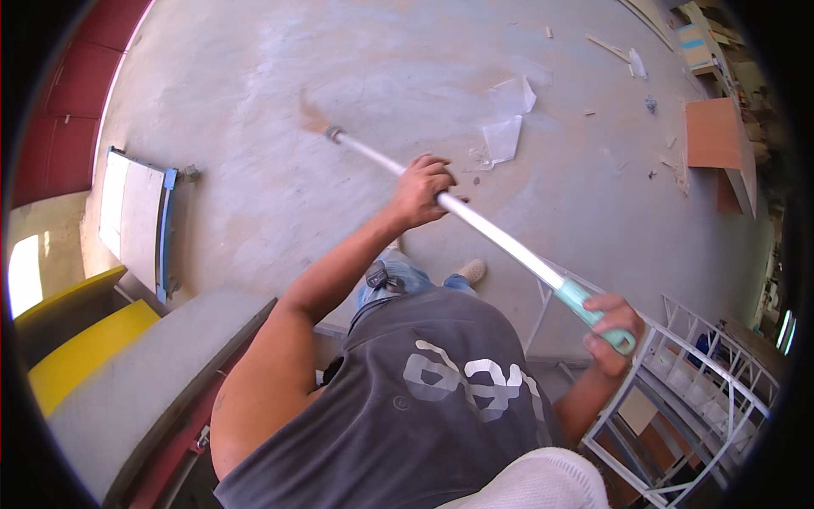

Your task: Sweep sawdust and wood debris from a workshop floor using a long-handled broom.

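A broom with a white pole [500, 240] slants across the view from far left to near right. My left hand [424, 191] is wrapped round the middle of the pole. My right hand [615, 331] grips the mint-green handle end [581, 305]. At the far end the brown broom head [314, 117] is smeared by motion, close to the grey floor [254, 51]; whether it touches I cannot tell. To the right of it lie a white sheet [504, 139] and a second, more see-through sheet [511, 95].
Wood strips [609, 46] and small scraps litter the floor at far right, beside an orange-brown panel [714, 134]. A white metal frame [712, 382] stands at near right. On the left are a blue-edged board on wheels [144, 222], yellow panels [93, 352] and a grey slab [161, 382].
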Demonstrator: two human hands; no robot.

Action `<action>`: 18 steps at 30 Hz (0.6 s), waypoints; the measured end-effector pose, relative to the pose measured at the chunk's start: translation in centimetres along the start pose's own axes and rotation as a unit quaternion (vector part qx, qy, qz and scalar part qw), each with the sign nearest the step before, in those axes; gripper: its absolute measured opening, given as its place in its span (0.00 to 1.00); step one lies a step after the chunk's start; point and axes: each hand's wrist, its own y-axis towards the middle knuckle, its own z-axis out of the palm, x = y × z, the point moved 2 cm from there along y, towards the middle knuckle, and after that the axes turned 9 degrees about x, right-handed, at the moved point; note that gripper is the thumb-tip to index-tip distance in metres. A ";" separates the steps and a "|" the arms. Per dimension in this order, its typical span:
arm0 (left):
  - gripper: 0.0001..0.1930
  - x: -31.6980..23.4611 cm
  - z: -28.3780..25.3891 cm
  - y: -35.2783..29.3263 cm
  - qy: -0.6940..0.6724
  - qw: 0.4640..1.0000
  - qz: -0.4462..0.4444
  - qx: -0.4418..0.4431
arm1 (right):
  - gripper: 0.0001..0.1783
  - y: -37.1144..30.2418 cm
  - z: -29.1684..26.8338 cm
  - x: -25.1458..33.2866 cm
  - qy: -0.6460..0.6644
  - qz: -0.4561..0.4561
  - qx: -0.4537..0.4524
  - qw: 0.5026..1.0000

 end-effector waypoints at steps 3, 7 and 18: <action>0.17 2.6 1.3 -6.6 0.081 0.992 -0.095 -0.008 | 0.08 1.9 1.6 -5.8 0.100 0.032 0.081 0.991; 0.14 3.2 6.5 -11.4 0.089 0.972 -0.219 -0.004 | 0.07 1.0 1.9 -8.6 0.122 0.072 0.155 0.978; 0.18 -12.8 35.2 14.6 -0.036 0.971 -0.029 0.234 | 0.08 -12.8 -9.7 -3.8 -0.210 0.120 -0.077 0.967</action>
